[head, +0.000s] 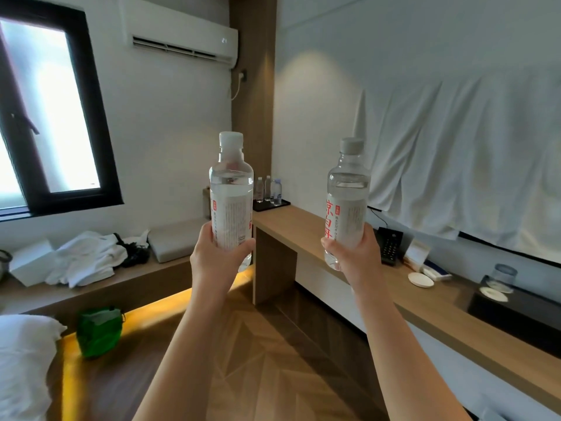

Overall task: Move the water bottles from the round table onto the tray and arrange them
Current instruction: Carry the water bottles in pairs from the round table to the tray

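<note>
Bottle [231,189] upright in mid-air, gripped by left hand [219,256]; second bottle [347,196] likewise in right hand [355,253]. Far off, tray [283,204] on the surface [303,229] already carries three bottles [268,189]; these two likely remain to place.

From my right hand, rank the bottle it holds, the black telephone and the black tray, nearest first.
1. Bottle, in the right hand grip.
2. Black telephone, on the desk beside it.
3. Black tray, at the desk's far end.
</note>
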A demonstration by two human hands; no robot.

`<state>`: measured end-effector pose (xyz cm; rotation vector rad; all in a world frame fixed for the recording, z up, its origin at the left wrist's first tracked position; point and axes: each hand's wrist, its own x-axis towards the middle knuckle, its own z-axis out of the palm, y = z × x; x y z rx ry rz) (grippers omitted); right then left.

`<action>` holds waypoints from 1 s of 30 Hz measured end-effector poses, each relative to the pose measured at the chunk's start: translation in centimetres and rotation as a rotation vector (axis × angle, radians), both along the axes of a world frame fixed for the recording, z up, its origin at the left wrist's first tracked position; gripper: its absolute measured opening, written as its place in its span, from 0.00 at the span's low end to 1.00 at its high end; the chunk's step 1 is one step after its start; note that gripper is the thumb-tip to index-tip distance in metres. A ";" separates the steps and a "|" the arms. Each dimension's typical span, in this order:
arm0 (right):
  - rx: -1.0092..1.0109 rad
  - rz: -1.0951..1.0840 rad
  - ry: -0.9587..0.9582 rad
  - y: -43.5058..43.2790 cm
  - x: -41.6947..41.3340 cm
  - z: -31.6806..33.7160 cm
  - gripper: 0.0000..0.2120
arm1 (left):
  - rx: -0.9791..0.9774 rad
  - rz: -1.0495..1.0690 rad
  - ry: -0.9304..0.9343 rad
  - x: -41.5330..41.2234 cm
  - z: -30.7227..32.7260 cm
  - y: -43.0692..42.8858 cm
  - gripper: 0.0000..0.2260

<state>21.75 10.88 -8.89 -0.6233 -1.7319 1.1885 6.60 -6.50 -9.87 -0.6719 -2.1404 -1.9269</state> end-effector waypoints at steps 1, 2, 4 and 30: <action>0.008 -0.003 -0.005 0.0 -0.4 -0.1 0.31 | 0.004 -0.003 0.001 -0.4 -0.1 -0.1 0.30; 0.014 -0.005 -0.009 0.1 -0.7 -0.1 0.31 | 0.008 -0.008 0.001 -0.7 -0.1 -0.2 0.30; 0.019 -0.012 -0.008 0.2 -1.4 -0.3 0.31 | 0.011 -0.013 0.006 -1.4 -0.3 -0.3 0.30; -0.006 -0.034 -0.005 9.3 -14.1 -7.5 0.30 | 0.077 -0.021 -0.106 -11.9 -4.7 8.1 0.27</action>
